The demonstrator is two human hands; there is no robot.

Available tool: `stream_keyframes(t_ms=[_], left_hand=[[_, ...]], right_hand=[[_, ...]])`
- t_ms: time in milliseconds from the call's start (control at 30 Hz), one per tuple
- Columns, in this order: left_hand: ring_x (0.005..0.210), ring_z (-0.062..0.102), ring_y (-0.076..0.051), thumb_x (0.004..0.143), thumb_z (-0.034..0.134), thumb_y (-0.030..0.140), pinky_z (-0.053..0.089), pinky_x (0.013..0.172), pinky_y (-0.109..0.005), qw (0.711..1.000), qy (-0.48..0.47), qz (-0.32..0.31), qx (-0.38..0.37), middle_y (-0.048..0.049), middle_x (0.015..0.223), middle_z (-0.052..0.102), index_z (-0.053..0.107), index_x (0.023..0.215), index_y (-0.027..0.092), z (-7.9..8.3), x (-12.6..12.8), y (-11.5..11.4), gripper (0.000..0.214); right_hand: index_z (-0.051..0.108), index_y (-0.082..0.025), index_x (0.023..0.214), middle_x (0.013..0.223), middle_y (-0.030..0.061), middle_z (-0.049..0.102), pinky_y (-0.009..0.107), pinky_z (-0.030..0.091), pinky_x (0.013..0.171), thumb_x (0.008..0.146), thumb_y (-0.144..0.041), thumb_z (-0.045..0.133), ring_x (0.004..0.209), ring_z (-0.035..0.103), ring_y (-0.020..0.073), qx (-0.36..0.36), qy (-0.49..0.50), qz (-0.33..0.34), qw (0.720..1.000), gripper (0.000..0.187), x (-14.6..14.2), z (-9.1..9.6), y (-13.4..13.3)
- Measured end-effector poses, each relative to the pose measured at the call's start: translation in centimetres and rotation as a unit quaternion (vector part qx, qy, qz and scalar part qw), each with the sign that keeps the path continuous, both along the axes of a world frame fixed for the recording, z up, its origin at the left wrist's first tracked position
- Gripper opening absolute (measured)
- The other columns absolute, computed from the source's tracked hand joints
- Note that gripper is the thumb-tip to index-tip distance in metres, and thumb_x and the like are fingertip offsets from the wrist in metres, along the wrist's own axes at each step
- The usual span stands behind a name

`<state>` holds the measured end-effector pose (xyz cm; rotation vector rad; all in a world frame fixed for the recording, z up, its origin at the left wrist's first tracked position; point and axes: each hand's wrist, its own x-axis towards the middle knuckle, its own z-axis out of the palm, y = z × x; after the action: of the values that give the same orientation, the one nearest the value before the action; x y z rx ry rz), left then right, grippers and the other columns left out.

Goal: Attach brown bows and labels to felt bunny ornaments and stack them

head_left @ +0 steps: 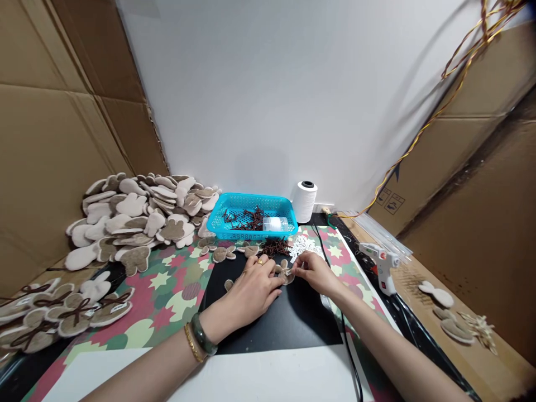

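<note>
A small beige felt rabbit-shaped piece (286, 274) lies on the black mat between my hands. My left hand (256, 286) lies palm down on the mat with its fingers stretched out, their tips touching the left side of that piece. At its right edge, my right hand (313, 271) has thumb and forefinger pinched together; whatever they hold is hidden. Just beyond my fingers sit a heap of dark brown bows (275, 247) and a pile of small white tags (306, 247). Several more felt pieces (224, 254) rest behind my left hand.
A blue basket (218, 230) holding brown bows and a clear box stands at the back, beside a white thread spool (306, 202). Stacked felt shapes (134, 215) fill the left; finished-looking ones with bows (77, 312) lie nearer. At right are a glue gun (383, 265) and a black cable (349, 352).
</note>
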<state>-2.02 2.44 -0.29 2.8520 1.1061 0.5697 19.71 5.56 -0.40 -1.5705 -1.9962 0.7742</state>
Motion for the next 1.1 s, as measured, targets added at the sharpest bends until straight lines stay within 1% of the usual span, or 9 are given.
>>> stream_keyframes(t_ms=[200,400,500,600,700,800,933,1033,1100], left_hand=[[0.1,0.055,-0.027,0.092,0.069,0.021,0.039,0.098,-0.051,1.0,-0.009,-0.005,0.0,-0.0059,0.099,0.061,0.074,0.113,0.027,-0.2,-0.1,0.1,0.022],[0.099,0.056,-0.027,0.092,0.07,0.022,0.038,0.099,-0.051,1.0,-0.002,-0.006,-0.001,-0.006,0.098,0.06,0.074,0.114,0.027,-0.3,-0.2,0.2,0.023],[0.096,0.056,-0.026,0.093,0.068,0.023,0.038,0.098,-0.05,1.0,-0.008,-0.009,0.009,-0.0056,0.096,0.06,0.073,0.113,0.026,-0.4,-0.2,0.2,0.021],[0.097,0.056,-0.026,0.094,0.067,0.025,0.038,0.099,-0.049,1.0,-0.01,-0.013,0.017,-0.0058,0.096,0.061,0.074,0.106,0.024,-0.5,-0.2,0.2,0.014],[0.099,0.056,-0.027,0.094,0.067,0.025,0.038,0.098,-0.05,1.0,-0.005,-0.01,0.017,-0.0065,0.098,0.061,0.073,0.101,0.023,-0.5,-0.2,0.2,0.01],[0.099,0.056,-0.028,0.092,0.069,0.024,0.039,0.097,-0.05,1.0,0.008,-0.004,0.007,-0.007,0.099,0.061,0.073,0.105,0.023,-0.4,-0.1,0.2,0.013],[0.099,0.056,-0.029,0.09,0.072,0.023,0.039,0.097,-0.051,1.0,0.023,0.002,-0.007,-0.0067,0.098,0.061,0.073,0.106,0.023,-0.2,0.0,0.2,0.016],[0.099,0.056,-0.028,0.091,0.071,0.023,0.039,0.097,-0.051,1.0,0.029,0.002,-0.01,-0.0068,0.098,0.061,0.073,0.108,0.023,-0.1,0.0,0.2,0.016],[0.1,0.056,-0.029,0.092,0.07,0.022,0.039,0.098,-0.051,1.0,0.027,0.002,-0.009,-0.007,0.1,0.061,0.072,0.111,0.024,0.0,0.0,0.1,0.02]], right_hand=[[0.072,-0.018,0.071,0.076,0.0051,0.075,0.028,0.043,0.069,0.076,-0.012,0.069,0.077,0.067,0.0222,-0.001,-0.052,-0.016,0.999,0.009,-0.1,-0.8,0.5],[0.072,-0.019,0.071,0.076,0.0042,0.071,0.028,0.039,0.068,0.077,-0.013,0.072,0.076,0.063,0.0213,0.02,-0.081,-0.03,0.996,0.008,-0.4,-0.6,0.3],[0.07,-0.02,0.076,0.088,0.005,0.07,0.03,0.039,0.074,0.077,-0.012,0.074,0.087,0.061,0.0236,0.082,-0.091,-0.039,0.992,0.008,-0.5,-0.4,-0.5],[0.071,-0.021,0.081,0.092,0.0055,0.068,0.034,0.04,0.08,0.084,-0.008,0.068,0.092,0.059,0.0243,0.196,-0.107,0.002,0.975,0.014,-0.6,-0.5,-1.9],[0.075,-0.023,0.092,0.095,0.0069,0.07,0.038,0.039,0.082,0.092,-0.005,0.058,0.093,0.056,0.0249,0.249,-0.145,0.077,0.954,0.025,-0.8,-0.8,-3.4],[0.076,-0.023,0.102,0.101,0.0084,0.072,0.041,0.037,0.081,0.096,-0.007,0.054,0.095,0.056,0.0263,0.265,-0.197,0.111,0.937,0.028,-0.7,-1.3,-4.2],[0.076,-0.023,0.108,0.105,0.0091,0.072,0.042,0.035,0.079,0.098,-0.008,0.054,0.096,0.056,0.0272,0.27,-0.243,0.115,0.925,0.028,-0.7,-1.9,-4.3],[0.075,-0.023,0.108,0.105,0.0097,0.072,0.042,0.035,0.079,0.098,-0.009,0.053,0.096,0.056,0.0275,0.263,-0.245,0.113,0.926,0.028,-0.9,-1.9,-4.5],[0.075,-0.024,0.108,0.106,0.0087,0.073,0.042,0.036,0.081,0.098,-0.009,0.053,0.097,0.056,0.0273,0.25,-0.226,0.11,0.935,0.028,-0.9,-1.6,-4.7]])
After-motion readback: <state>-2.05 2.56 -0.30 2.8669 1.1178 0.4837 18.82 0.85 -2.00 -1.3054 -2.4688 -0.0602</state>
